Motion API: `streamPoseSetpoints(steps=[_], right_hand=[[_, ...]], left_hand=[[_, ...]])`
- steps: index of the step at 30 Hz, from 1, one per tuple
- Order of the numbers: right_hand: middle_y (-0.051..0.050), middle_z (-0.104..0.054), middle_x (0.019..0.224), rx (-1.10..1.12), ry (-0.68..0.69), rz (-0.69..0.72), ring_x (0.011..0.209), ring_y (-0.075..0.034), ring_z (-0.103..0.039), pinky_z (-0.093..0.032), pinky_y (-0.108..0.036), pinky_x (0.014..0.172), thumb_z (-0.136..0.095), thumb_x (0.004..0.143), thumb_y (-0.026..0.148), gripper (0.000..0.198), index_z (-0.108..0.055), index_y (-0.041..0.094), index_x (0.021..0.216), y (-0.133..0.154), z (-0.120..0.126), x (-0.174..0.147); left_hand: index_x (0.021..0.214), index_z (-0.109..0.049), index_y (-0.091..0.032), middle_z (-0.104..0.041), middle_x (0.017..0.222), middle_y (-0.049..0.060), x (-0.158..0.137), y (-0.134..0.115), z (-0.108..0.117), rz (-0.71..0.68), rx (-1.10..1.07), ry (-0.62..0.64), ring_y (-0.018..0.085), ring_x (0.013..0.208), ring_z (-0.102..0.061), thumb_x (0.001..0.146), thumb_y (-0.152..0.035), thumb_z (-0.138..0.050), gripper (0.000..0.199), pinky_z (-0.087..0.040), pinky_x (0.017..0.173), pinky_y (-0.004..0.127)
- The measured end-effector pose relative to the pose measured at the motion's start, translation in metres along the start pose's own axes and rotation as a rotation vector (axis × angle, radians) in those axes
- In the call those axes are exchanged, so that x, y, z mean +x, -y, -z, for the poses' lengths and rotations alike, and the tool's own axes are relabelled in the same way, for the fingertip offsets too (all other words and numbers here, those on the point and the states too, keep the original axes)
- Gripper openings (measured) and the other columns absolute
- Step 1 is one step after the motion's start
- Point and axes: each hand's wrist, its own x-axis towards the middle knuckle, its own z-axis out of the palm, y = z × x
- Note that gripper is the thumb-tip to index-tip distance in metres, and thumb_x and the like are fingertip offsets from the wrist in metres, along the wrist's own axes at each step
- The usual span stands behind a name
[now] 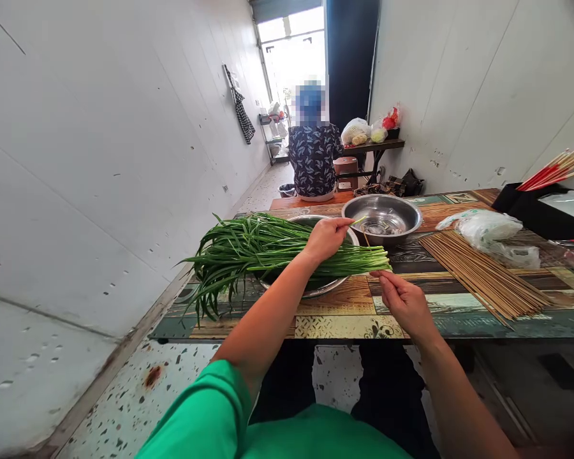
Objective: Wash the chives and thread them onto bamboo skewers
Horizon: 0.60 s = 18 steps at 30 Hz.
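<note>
While left hand pinches pale stalk, right hand pinches apparent stick; greens lie stem-ends rightward, probably for easy reach.

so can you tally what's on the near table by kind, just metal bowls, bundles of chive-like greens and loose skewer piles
Metal bowls: 2
Bundle of chive-like greens: 1
Loose skewer pile: 1
Total: 4
</note>
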Motion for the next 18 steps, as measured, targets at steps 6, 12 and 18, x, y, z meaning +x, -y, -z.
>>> streamPoseSetpoints(steps=[6, 12, 18], right_hand=[[0.004, -0.04, 0.052, 0.112, 0.062, -0.14, 0.046, -0.009, -0.037, -0.028, -0.024, 0.045, -0.051, 0.09, 0.06, 0.063, -0.073, 0.006, 0.114, -0.004, 0.0012, 0.0034], [0.004, -0.04, 0.053, 0.107, 0.082, -0.179, 0.047, -0.009, -0.035, -0.025, -0.024, 0.045, -0.05, 0.089, 0.062, 0.067, -0.071, 0.004, 0.117, -0.0023, 0.0023, 0.004], [0.004, -0.04, 0.054, 0.094, 0.095, -0.192, 0.048, -0.01, -0.036, -0.026, -0.025, 0.047, -0.049, 0.087, 0.063, 0.073, -0.069, 0.001, 0.121, 0.0001, 0.0035, 0.0041]], left_hand=[[0.12, -0.077, -0.015, -0.072, 0.077, 0.002, 0.0047, 0.0049, -0.0047, 0.025, -0.053, -0.006, 0.012, 0.074, -0.061, 0.095, -0.016, -0.054, 0.034, -0.049, 0.079, 0.022], [0.117, -0.078, -0.015, -0.067, 0.07, 0.0, 0.0071, 0.0075, -0.0068, 0.008, -0.073, -0.007, 0.01, 0.066, -0.056, 0.093, -0.015, -0.055, 0.033, -0.047, 0.074, 0.021], [0.118, -0.077, -0.013, -0.072, 0.077, 0.002, 0.0063, 0.0067, -0.0076, 0.008, -0.063, -0.024, 0.012, 0.072, -0.059, 0.094, -0.015, -0.055, 0.033, -0.048, 0.078, 0.022]])
